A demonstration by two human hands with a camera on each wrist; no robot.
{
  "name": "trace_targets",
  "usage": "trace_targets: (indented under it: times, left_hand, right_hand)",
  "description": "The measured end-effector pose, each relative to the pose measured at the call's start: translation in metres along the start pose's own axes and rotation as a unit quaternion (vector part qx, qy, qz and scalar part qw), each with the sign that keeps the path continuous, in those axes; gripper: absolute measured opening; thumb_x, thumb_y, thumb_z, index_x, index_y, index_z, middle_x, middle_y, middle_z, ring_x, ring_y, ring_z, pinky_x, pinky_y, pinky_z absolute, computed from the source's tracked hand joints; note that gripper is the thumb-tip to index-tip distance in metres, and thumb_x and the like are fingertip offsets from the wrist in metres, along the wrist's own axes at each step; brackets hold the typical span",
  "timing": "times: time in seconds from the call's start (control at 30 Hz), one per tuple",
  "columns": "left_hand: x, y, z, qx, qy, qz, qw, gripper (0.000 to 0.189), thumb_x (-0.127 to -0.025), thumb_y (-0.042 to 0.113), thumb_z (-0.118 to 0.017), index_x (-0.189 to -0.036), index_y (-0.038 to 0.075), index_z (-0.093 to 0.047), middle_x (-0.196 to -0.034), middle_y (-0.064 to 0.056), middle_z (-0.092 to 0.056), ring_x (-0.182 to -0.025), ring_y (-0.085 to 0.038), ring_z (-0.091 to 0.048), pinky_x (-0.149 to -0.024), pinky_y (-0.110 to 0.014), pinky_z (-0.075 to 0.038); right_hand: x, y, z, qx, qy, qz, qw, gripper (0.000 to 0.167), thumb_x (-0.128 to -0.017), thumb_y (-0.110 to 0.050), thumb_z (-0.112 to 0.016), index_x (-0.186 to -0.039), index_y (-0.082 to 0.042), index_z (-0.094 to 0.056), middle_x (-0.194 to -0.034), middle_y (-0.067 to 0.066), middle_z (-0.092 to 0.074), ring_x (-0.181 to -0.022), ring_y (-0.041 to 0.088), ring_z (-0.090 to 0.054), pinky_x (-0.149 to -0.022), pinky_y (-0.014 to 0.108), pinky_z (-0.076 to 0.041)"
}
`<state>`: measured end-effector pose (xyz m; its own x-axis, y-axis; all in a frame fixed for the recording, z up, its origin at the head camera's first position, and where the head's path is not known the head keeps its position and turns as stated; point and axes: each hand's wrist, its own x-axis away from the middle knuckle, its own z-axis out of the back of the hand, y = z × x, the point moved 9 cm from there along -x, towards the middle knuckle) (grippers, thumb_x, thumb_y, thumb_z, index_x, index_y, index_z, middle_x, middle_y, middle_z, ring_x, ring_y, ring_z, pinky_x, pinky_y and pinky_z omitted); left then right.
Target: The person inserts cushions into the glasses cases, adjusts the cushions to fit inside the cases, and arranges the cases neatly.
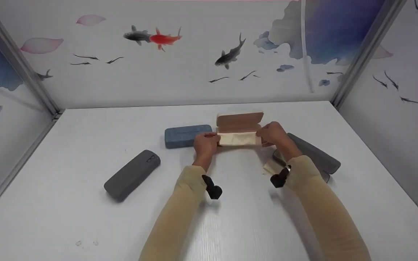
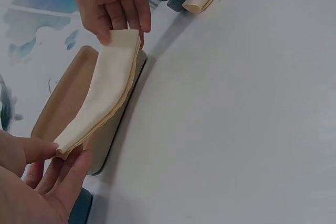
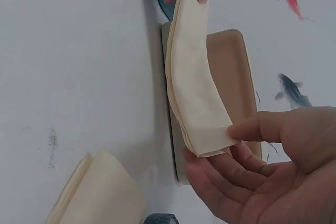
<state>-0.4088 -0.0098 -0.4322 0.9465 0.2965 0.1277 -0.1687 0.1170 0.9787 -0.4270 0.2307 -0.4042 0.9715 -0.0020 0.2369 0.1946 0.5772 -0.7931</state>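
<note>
A folded cream cloth (image 1: 240, 139) is stretched between my two hands in front of an open glasses case (image 1: 240, 119) with a tan lining. My left hand (image 1: 207, 145) pinches one end of the cloth between thumb and fingers. At the other end, my right hand (image 1: 272, 133) pinches it the same way, thumb on top and fingers beneath in the right wrist view. The strip sags a little in its middle and overlaps the case in both wrist views. Behind it the case's lid stands raised.
Left of the open case lies a closed blue case (image 1: 183, 137). A grey case (image 1: 132, 175) with a glasses mark rests farther left. Beside my right forearm is an open dark grey case (image 1: 314, 154), with another folded cream cloth (image 3: 102, 192) near it.
</note>
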Motion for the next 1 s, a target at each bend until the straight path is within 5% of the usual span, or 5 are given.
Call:
trace_targets:
  times: [0.1,0.27,0.53,0.83,1.0]
  left_hand:
    - [-0.003,0.006,0.002,0.010,0.003,0.002,0.9999,0.014,-0.086,0.004,-0.073,-0.100,0.000,-0.074,-0.099,-0.016,-0.075,-0.069,-0.011,-0.062,-0.063,-0.021,-0.051]
    - [-0.008,0.010,0.002,0.013,-0.006,0.018,0.9997,0.019,-0.086,0.004,-0.073,-0.104,0.000,-0.075,-0.104,-0.016,-0.075,-0.073,-0.013,-0.065,-0.070,-0.026,-0.057]
    - [-0.012,0.011,-0.004,0.043,-0.042,0.043,0.9973,0.023,-0.091,0.001,-0.068,-0.113,-0.004,-0.072,-0.111,-0.022,-0.073,-0.093,-0.027,-0.074,-0.087,-0.039,-0.061]
    - [-0.017,0.019,-0.013,0.050,-0.044,0.008,0.9978,0.021,-0.091,-0.001,-0.068,-0.111,-0.006,-0.072,-0.110,-0.023,-0.073,-0.095,-0.030,-0.074,-0.081,-0.036,-0.062]
    - [-0.020,0.017,-0.016,0.051,-0.035,-0.011,0.9980,0.020,-0.091,-0.004,-0.066,-0.110,-0.008,-0.072,-0.111,-0.024,-0.073,-0.095,-0.032,-0.074,-0.078,-0.035,-0.062]
  right_hand:
    - [-0.003,0.001,0.000,-0.040,0.000,-0.004,0.9992,0.014,-0.096,-0.008,-0.055,-0.095,0.004,-0.061,-0.071,-0.002,-0.054,-0.062,0.006,-0.059,-0.078,0.031,-0.061]
    - [-0.007,0.005,0.001,-0.063,0.001,-0.033,0.9975,0.049,-0.097,-0.009,-0.058,-0.140,0.010,-0.048,-0.116,0.016,-0.061,-0.076,0.006,-0.065,-0.084,0.026,-0.060]
    - [-0.012,0.004,0.011,-0.068,0.029,-0.046,0.9962,0.045,-0.099,-0.012,-0.058,-0.139,0.007,-0.051,-0.133,0.021,-0.056,-0.103,0.020,-0.066,-0.099,0.033,-0.056]
    - [-0.013,0.002,0.025,-0.091,0.073,-0.024,0.9929,0.041,-0.098,-0.017,-0.063,-0.130,0.008,-0.059,-0.103,0.007,-0.060,-0.074,0.002,-0.062,-0.078,0.019,-0.058]
    - [-0.015,0.000,0.026,-0.097,0.091,-0.016,0.9910,0.040,-0.098,-0.017,-0.062,-0.129,0.007,-0.060,-0.104,0.007,-0.061,-0.081,0.007,-0.063,-0.081,0.021,-0.058]
